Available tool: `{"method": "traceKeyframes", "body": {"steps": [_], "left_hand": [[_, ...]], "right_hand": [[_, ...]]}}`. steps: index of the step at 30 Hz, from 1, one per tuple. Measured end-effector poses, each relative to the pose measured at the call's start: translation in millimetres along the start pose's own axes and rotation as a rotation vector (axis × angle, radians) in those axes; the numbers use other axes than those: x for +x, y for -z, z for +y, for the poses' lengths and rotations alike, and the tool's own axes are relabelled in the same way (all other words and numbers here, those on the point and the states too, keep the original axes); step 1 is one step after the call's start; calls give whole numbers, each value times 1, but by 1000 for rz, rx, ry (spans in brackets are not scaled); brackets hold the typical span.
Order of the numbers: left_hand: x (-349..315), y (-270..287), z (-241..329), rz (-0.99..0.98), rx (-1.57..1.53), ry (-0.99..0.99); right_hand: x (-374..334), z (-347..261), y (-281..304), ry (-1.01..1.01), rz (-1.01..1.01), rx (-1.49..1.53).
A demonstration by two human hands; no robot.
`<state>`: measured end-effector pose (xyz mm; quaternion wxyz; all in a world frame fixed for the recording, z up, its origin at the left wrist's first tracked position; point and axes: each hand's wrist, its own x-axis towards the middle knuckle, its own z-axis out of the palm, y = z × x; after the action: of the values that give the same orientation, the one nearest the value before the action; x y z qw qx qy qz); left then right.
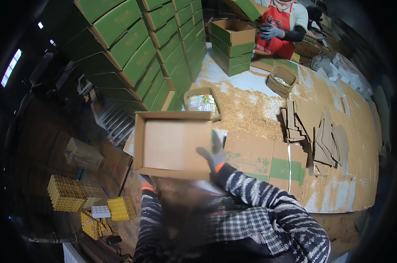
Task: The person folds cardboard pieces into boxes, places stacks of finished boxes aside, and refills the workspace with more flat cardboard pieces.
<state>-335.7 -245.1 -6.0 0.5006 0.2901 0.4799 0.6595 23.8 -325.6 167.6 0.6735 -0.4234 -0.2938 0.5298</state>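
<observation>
An open cardboard box (165, 142) with nothing in it is held up in front of me, its inside facing up. My right hand (213, 155), in a grey glove with an orange cuff, grips its right wall, thumb over the rim and fingers along the outside. My left hand (146, 180) is at the lower left corner of the box; the box hides most of its fingers. Just beyond the box stands a small bin (218, 115) holding printed cards or packets. Right of my right hand lies a flat brown and green cardboard piece (246, 153).
Green boxes (137, 57) form a tall stack at the left. Across the sawdust-strewn table (251, 103), a gloved person (279, 33) handles green boxes. Cardboard dividers (325, 136) and another small bin (280, 83) are at the right. Yellow egg trays (67, 193) sit low at the left.
</observation>
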Motion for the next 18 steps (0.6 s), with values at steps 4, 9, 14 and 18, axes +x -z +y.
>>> {"method": "traceKeyframes", "body": {"steps": [4,9,14,18], "left_hand": [[29,40,-1,-194,-79,125],[-26,58,-55,-36,179,-51],[-204,-123,1,-1044,883,-431],[-206,-262,-3,-1221,939,-774]], "right_hand": [[45,133,-6,16,-63,-438],[22,36,109,18,-299,-762],[-79,-54,213,279,178,-1748],[-131,-8,182,304,-568,-1643]]}}
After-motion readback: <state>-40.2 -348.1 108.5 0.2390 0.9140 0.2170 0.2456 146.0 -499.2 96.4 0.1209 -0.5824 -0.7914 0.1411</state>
